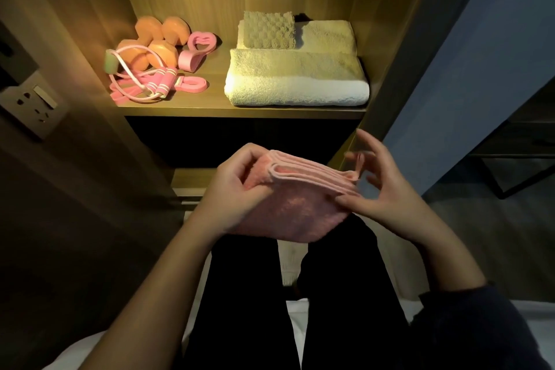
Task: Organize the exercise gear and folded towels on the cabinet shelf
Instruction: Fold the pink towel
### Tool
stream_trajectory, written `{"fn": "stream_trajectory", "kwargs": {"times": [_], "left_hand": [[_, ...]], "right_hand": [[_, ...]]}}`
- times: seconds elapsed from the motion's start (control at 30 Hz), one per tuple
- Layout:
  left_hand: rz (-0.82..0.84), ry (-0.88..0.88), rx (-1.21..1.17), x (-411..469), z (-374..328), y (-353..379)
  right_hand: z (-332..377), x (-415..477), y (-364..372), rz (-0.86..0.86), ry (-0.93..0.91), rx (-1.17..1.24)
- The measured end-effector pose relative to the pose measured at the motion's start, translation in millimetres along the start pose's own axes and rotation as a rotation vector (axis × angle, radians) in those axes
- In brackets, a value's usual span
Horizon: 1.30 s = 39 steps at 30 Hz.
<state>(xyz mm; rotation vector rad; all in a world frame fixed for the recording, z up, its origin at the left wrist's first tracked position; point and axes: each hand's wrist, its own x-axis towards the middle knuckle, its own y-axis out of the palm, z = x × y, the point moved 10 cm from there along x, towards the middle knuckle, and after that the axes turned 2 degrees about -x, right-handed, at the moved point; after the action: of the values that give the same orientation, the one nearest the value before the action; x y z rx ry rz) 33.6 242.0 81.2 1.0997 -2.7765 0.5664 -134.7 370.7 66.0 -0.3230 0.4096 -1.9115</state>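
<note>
Head view: folded pink towel (295, 207) sits at 6 o'clock of cabinet shelf (216, 105). Left hand (237, 189) pinches its 9 o'clock end. Right hand (381, 189), fingers spread, touches its 3 o'clock edge with the thumb.

On the shelf (210, 105) in the upper frame, dumbbells (156, 42) lie left, a skipping rope (156, 85) before them. At right, a large towel (295, 81) lies before a rear towel (327, 36), which bears a small towel (268, 30). A folded cloth (294, 207) sits mid-frame, below.

No legible txt, labels, brands or nos. anywhere in head view. Wall socket plate (30, 105) at left too dim and blurred to make out any marking.
</note>
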Motion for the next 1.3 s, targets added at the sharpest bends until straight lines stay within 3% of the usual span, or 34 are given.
{"fn": "stream_trajectory", "kwargs": {"times": [0.13, 0.27, 0.37, 0.53, 0.67, 0.87, 1.13, 1.2, 1.3], "left_hand": [[0.089, 0.116, 0.143, 4, -26, 18], [0.112, 0.194, 0.123, 3, -37, 26], [0.106, 0.147, 0.095, -4, -21, 18], [0.187, 0.139, 0.343, -17, 10, 3], [0.307, 0.088, 0.385, -17, 20, 4], [0.446, 0.030, 0.561, -5, 22, -9], [0.270, 0.291, 0.276, -3, -35, -16], [0.305, 0.248, 0.162, 0, -37, -16], [0.450, 0.034, 0.060, 4, -11, -11]], "right_hand": [[38, 3, 22, 0.123, -0.135, -0.352], [49, 14, 40, 0.154, -0.184, -0.471], [46, 13, 34, 0.082, -0.223, -0.340], [32, 11, 13, -0.030, -0.209, -0.034], [25, 15, 13, -0.016, -0.212, 0.018], [2, 21, -1, -0.140, -0.144, -0.006], [-35, 28, 19, -0.031, 0.089, 0.160], [-33, 30, 23, -0.019, 0.105, 0.177], [-32, 33, 15, -0.060, 0.113, 0.212]]}}
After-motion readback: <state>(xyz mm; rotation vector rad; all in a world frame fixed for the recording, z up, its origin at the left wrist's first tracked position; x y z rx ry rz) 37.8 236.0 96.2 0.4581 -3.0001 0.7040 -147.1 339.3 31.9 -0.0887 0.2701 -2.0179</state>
